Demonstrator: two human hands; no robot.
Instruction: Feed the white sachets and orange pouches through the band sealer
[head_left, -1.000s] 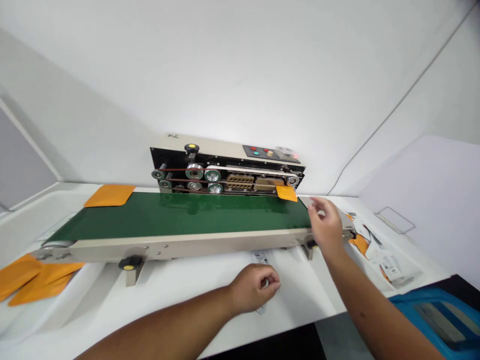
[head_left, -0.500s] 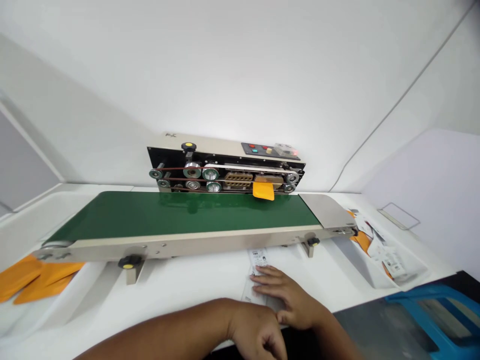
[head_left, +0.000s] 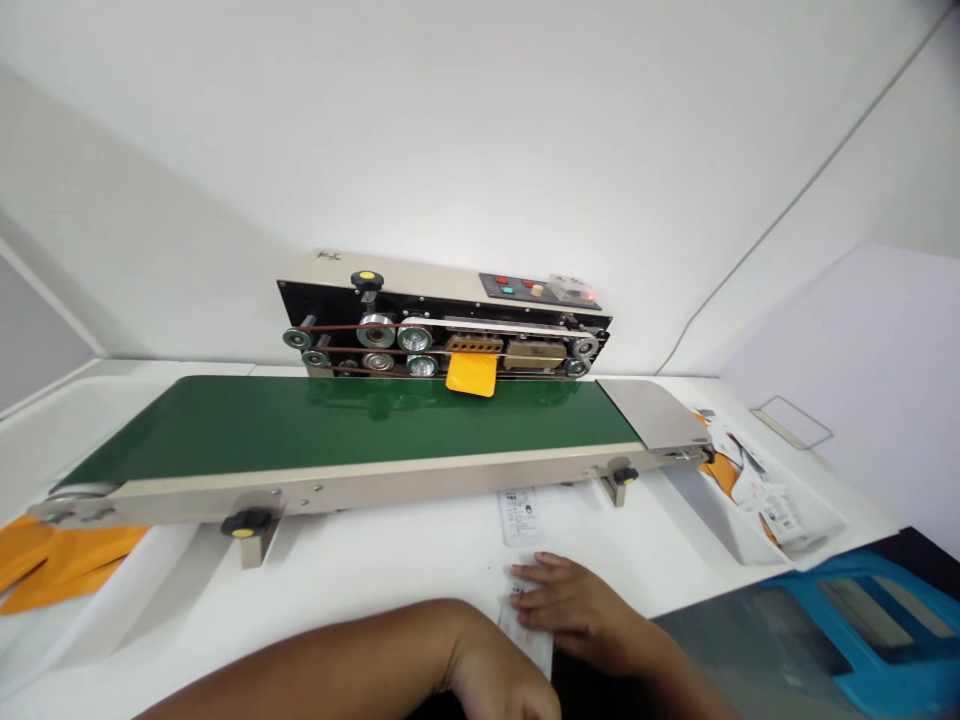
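while the sealing machine (head_left: 420, 280) does the carrying, the handwork has moved to the lower middle

although much lies over it, the white worktop (head_left: 360, 575) spans the lower frame. the machine crosses the centre, its green belt (head_left: 315, 420) running from the left edge to a metal plate (head_left: 652, 415) at centre right. a white bin (head_left: 739, 540) at right holds orange pieces and printed packets; orange pouches (head_left: 75, 565) lie at far left, below the belt's end.

the left hand (head_left: 506, 665) is bent in at the bottom edge, its fingers hidden, so i cannot tell whether it holds anything. the right hand (head_left: 574, 610), beside the plate a second ago, now lies at lower middle, fingers stretched onto a near packet (head_left: 534, 645); whether it pinches or only presses, i cannot tell. another packet (head_left: 520, 520) lies flat above it, partly under the machine's front edge, and a gap now shows between the two.

the single orange pouch (head_left: 471, 375) has travelled left along the machine, from the right-hand rollers to the perforated brass block (head_left: 474, 343), at mid-frame. no hand touches it there, which i judge leaves both hands free for the near packet.
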